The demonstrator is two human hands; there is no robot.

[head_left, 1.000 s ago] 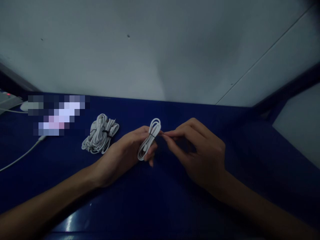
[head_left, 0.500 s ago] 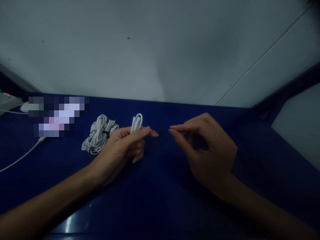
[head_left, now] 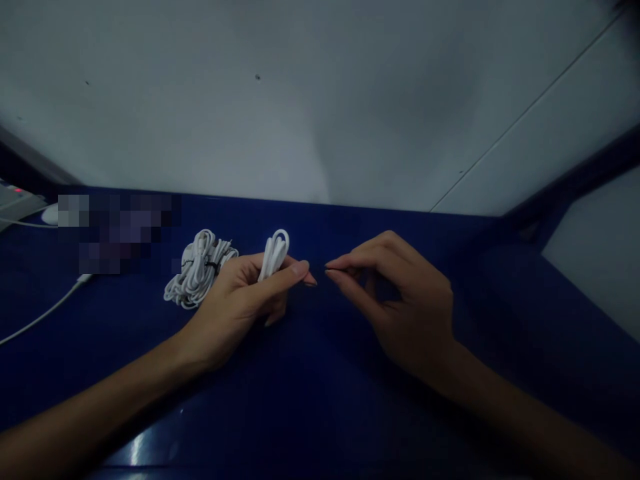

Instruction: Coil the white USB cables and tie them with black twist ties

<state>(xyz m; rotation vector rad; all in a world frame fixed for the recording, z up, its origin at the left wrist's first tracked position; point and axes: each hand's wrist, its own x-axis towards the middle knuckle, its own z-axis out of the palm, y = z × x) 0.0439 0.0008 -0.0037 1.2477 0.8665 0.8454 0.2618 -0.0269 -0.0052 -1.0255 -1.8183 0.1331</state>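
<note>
Coiled cable [head_left: 273, 257] lies gripped in the left hand [head_left: 245, 290], near the pinched right hand [head_left: 410, 293].

A grey wall [head_left: 320, 100] stands behind the blue table [head_left: 320, 400]. A white cord [head_left: 50, 311] lies on the table's left.

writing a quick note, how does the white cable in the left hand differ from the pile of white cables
The held cable is one slim bundle; the pile is bulkier, with many loops bunched together.
The held cable is gripped in the left hand, while the pile lies on the blue surface.
The pile shows dark ties; none is visible on the held cable, whose lower part is hidden.
Both are white and looped.
</note>
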